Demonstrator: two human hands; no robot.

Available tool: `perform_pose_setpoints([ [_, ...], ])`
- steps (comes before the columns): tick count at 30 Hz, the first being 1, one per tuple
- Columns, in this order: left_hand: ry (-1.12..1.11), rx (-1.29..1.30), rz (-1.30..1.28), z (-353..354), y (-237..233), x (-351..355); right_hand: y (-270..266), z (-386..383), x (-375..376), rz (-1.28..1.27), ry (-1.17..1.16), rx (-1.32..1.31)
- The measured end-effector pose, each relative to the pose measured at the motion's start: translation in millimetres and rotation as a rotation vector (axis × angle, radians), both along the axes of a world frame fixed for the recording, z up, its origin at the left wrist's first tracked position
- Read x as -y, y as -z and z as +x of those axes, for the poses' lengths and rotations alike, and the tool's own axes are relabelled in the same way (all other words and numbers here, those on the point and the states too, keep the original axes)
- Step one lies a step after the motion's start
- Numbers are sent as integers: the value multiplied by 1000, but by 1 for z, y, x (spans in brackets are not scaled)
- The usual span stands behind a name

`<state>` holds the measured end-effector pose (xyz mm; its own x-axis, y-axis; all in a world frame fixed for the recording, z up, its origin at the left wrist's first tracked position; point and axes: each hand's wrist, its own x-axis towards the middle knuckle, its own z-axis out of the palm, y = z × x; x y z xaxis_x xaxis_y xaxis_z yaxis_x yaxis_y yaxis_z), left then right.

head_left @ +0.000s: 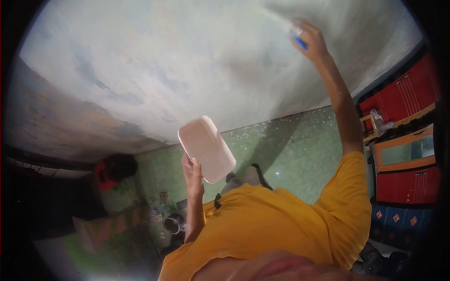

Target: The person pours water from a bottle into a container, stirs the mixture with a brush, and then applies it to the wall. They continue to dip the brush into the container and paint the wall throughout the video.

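Tray (206, 150) is our landmark: our left hand (192, 176) holds it by its lower-left edge, thumb over the rim, though we cannot tell whether it carries anything. Beyond the tray and to its right, our right hand (313, 41) is closed round a blue-and-white tool (300, 43), whose blurred far end lies over the patchy wall (140, 61); whether they touch we cannot tell. We judge the step in hand to be a pass of the tool across the wall, well above the tray. The next move calls for a firm grip, even pressure and a steady tray, since the floor (309, 140) beneath it is flecked with white.
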<state>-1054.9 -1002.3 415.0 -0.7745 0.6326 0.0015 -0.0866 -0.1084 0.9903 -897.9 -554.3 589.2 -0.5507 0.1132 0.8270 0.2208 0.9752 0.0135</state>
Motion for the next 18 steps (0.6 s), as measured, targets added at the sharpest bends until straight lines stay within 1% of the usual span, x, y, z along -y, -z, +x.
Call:
perform_pose_setpoints([
  [1, 2, -1, 14, 1, 3, 0, -17, 0, 7, 53, 20, -65],
  [3, 1, -8, 42, -1, 9, 1, -18, -7, 14, 202, -9, -109],
  [4, -1, 0, 37, 0, 8, 2, 8, -14, 8, 220, 25, -67],
  [5, -4, 7, 29, 3, 4, 2, 51, -23, -1, 235, 58, -26],
  [9, -93, 5, 30, 10, 8, -5, 194, -57, 11, 135, 10, 171],
  [11, -98, 13, 23, 10, 9, -11, 240, -63, 10, 73, -18, 357],
  [12, -97, 19, 19, 11, 11, -11, 248, -63, 14, 41, -31, 453],
  [14, -108, 30, 4, 11, 16, -11, 248, -70, 3, -97, -130, 522],
  [15, -114, 31, 1, 8, 16, -10, 236, -74, 0, -163, -178, 552],
  [16, -112, 33, 4, 6, 18, -9, 199, -76, 7, -182, -151, 519],
  [18, -105, 50, 6, 6, 27, -12, 132, -79, -3, -131, -188, 340],
])
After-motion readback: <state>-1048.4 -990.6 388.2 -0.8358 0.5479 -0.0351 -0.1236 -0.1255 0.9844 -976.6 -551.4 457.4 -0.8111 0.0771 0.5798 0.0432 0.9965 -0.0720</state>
